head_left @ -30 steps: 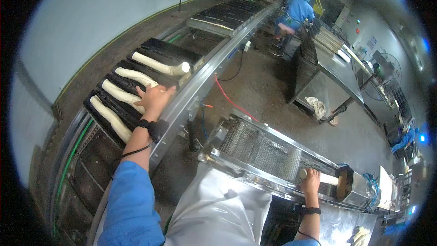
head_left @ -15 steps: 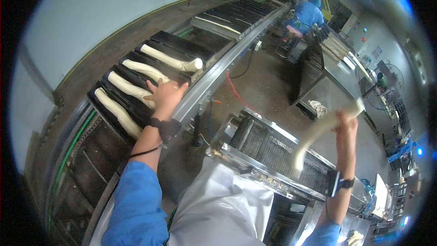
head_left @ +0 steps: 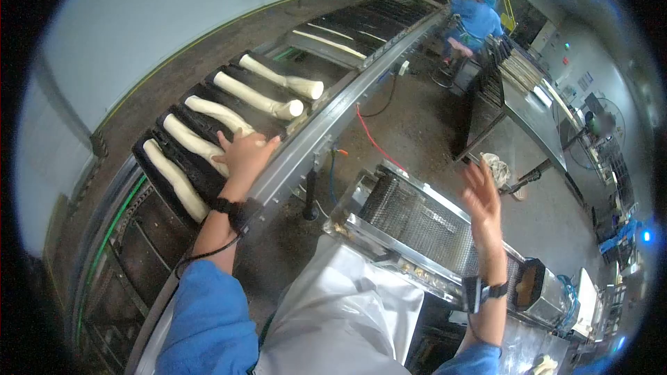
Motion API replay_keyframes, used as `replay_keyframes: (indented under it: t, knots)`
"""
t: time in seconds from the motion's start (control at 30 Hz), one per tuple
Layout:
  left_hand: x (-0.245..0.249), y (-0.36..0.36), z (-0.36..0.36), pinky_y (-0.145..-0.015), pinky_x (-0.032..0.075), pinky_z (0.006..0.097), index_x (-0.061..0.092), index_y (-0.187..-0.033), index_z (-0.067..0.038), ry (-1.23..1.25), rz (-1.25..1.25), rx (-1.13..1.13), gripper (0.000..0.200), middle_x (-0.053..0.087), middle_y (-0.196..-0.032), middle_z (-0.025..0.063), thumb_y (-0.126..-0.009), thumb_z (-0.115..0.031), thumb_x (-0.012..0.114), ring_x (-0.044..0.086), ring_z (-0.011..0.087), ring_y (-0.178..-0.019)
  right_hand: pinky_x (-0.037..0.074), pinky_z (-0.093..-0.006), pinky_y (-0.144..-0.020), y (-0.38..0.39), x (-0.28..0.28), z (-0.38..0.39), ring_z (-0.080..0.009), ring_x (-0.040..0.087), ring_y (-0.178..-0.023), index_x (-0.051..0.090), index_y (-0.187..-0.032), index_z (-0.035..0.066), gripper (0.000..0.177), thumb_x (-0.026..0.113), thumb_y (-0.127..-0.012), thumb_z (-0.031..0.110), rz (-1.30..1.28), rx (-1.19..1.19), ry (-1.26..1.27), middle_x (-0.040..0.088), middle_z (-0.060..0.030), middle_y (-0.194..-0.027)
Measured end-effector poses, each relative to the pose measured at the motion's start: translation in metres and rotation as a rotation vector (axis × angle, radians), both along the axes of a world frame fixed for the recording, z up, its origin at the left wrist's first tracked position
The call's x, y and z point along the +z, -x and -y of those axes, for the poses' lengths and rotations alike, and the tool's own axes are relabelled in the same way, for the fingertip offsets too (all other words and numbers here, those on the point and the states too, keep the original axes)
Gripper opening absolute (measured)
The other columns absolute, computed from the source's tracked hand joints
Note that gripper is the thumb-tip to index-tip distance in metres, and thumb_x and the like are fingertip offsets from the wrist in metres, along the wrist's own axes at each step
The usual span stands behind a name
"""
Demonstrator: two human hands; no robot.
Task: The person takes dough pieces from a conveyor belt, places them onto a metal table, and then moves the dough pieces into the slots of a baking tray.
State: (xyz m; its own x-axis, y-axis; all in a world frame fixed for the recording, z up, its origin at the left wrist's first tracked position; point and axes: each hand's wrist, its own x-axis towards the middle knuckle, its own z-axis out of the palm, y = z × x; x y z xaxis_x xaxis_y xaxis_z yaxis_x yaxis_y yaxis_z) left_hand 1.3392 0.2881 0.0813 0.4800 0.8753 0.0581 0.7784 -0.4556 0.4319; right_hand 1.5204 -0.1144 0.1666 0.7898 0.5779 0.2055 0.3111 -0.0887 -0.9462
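Note:
Several long pale dough logs lie one per slot in black baking pans [head_left: 151, 164] on a conveyor to the left. My left hand [head_left: 246, 158] rests at the near ends of the middle dough logs, fingers spread, touching the dough log [head_left: 215, 112] under its fingertips. The farthest dough log [head_left: 281, 78] of this group has its cut end toward the conveyor's rail. My right hand [head_left: 484, 201] is raised over a metal mesh belt [head_left: 410, 214], empty, with its fingers apart and slightly blurred.
The conveyor's metal rail [head_left: 340, 107] runs away from me. A person in blue [head_left: 476, 22] reaches over the line at the back. Beyond the mesh belt stands a steel table [head_left: 531, 121] with a cloth [head_left: 497, 169] below. A red hose [head_left: 375, 137] hangs near the floor.
The dough log that was in my right hand is out of it, and one more lies in the farthest pan slot. My right hand has moved left, its fingers opened. My left hand stays nearly in place.

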Motion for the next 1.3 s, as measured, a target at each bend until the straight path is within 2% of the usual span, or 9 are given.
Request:
replay_keyframes:
  t: [0.2, 0.27, 0.37, 0.43, 0.53, 0.67, 0.77, 0.97, 1.3]
  knots:
    - [-0.020, 0.033, -0.008, -0.101, 0.007, 0.0778, 0.064, -0.120, -0.022, -0.081, 0.078, 0.090, 0.045, 0.033, -0.148, 0.0160, -0.085, -0.050, 0.060, 0.007, 0.0442, -0.142, 0.021, -0.0493, -0.114, 0.026, -0.161, 0.202, -0.0367, 0.026, -0.139, 0.028, -0.146, 0.002, 0.071, 0.063, -0.090, 0.027, 0.482, -0.643, 0.998, 0.030, -0.0240, -0.149]
    - [-0.010, 0.036, -0.001, -0.102, 0.010, 0.0762, 0.061, -0.123, -0.022, -0.198, 0.011, 0.159, 0.044, 0.033, -0.148, 0.0146, -0.083, -0.042, 0.066, 0.007, 0.0408, -0.143, 0.018, -0.0484, -0.115, 0.040, -0.194, 0.269, -0.0378, 0.021, -0.141, 0.025, -0.146, -0.001, 0.070, 0.054, -0.094, 0.036, 0.141, -0.884, 1.291, 0.024, -0.0239, -0.152]
    - [-0.017, 0.031, -0.005, -0.107, 0.020, 0.0632, 0.062, -0.119, -0.017, -0.454, 0.324, -0.029, 0.038, 0.043, -0.141, 0.0169, -0.084, -0.030, 0.068, 0.027, 0.0412, -0.137, 0.013, -0.0465, -0.117, 0.072, -0.213, 0.320, -0.0359, 0.018, -0.143, 0.025, -0.145, -0.005, 0.070, 0.038, -0.099, 0.045, 0.187, -1.095, 1.209, 0.022, -0.0242, -0.152]
    - [-0.017, 0.011, -0.011, -0.104, 0.036, 0.0371, 0.062, -0.115, -0.006, -0.235, 0.682, -0.265, 0.033, 0.056, -0.127, 0.0155, -0.085, -0.017, 0.067, 0.049, 0.0301, -0.122, 0.013, -0.0455, -0.117, 0.087, -0.206, 0.319, -0.0352, 0.018, -0.143, 0.024, -0.145, -0.006, 0.071, 0.035, -0.099, 0.047, 0.171, -1.067, 1.326, 0.022, -0.0248, -0.152]
    - [-0.018, -0.023, -0.012, -0.098, 0.039, 0.0294, 0.062, -0.115, -0.002, 0.270, 0.881, -0.181, 0.032, 0.064, -0.112, 0.0105, -0.089, -0.020, 0.064, 0.056, 0.0190, -0.111, 0.012, -0.0436, -0.117, 0.085, -0.212, 0.329, -0.0345, 0.017, -0.143, 0.023, -0.144, -0.009, 0.074, 0.031, -0.099, 0.050, 0.178, -1.030, 1.386, 0.020, -0.0260, -0.152]
    - [-0.032, -0.034, -0.035, -0.095, 0.041, 0.0285, 0.058, -0.119, 0.001, 0.432, 0.962, -0.004, 0.032, 0.060, -0.115, 0.0081, -0.095, -0.020, 0.052, 0.054, 0.0179, -0.107, 0.011, -0.0412, -0.118, 0.081, -0.211, 0.327, -0.0347, 0.017, -0.143, 0.021, -0.144, -0.010, 0.077, 0.030, -0.099, 0.051, 0.149, -1.048, 1.351, 0.018, -0.0276, -0.152]
    - [-0.051, -0.009, -0.059, -0.100, 0.038, 0.0304, 0.058, -0.116, 0.002, 0.488, 1.176, 0.103, 0.036, 0.058, -0.118, 0.0104, -0.082, 0.008, 0.047, 0.053, 0.0192, -0.111, 0.011, -0.0427, -0.118, 0.079, -0.194, 0.311, -0.0358, 0.016, -0.143, 0.021, -0.145, -0.009, 0.077, 0.031, -0.099, 0.052, 0.051, -1.124, 1.208, 0.018, -0.0277, -0.152]
    - [-0.058, 0.043, -0.082, -0.105, 0.035, 0.0382, 0.062, -0.113, -0.006, -0.160, 0.575, 0.029, 0.053, 0.057, -0.118, 0.0159, -0.066, 0.016, 0.049, 0.050, 0.0322, -0.119, 0.017, -0.0492, -0.115, 0.027, -0.201, 0.302, -0.0432, 0.019, -0.140, 0.026, -0.144, -0.004, 0.068, 0.049, -0.095, 0.036, 0.372, -1.034, 1.309, 0.023, -0.0280, -0.150]
    - [-0.033, 0.062, -0.033, -0.107, 0.032, 0.0438, 0.063, -0.107, -0.008, -0.491, 0.543, -0.024, 0.037, 0.053, -0.129, 0.0213, -0.073, 0.007, 0.058, 0.043, 0.0386, -0.127, 0.017, -0.0524, -0.115, -0.011, -0.180, 0.194, -0.0348, 0.026, -0.139, 0.045, -0.131, 0.007, 0.061, 0.061, -0.072, 0.000, 0.398, -0.777, 1.140, 0.044, -0.0127, -0.136]
